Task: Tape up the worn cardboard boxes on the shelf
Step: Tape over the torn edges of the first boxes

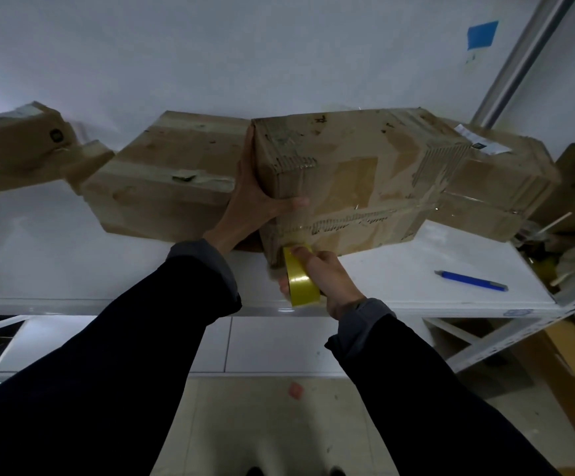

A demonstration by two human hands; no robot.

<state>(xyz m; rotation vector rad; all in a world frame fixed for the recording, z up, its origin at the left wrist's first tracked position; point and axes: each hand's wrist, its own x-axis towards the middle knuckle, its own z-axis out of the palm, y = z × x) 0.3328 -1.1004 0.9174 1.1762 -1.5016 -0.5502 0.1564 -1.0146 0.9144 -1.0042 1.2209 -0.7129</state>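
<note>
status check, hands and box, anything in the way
Left hand grips worn box corner. Right hand holds yellow tape roll at its lower edge. Nothing in the way.

The big box (pixel 354 180) is rough brown cardboard with torn spots where the ribs show and shiny clear tape on it, the tape roll (pixel 300 280) is glossy yellow plastic, the shelf (pixel 399 280) is smooth shiny white, and its post (pixel 519 60) is grey metal.
</note>
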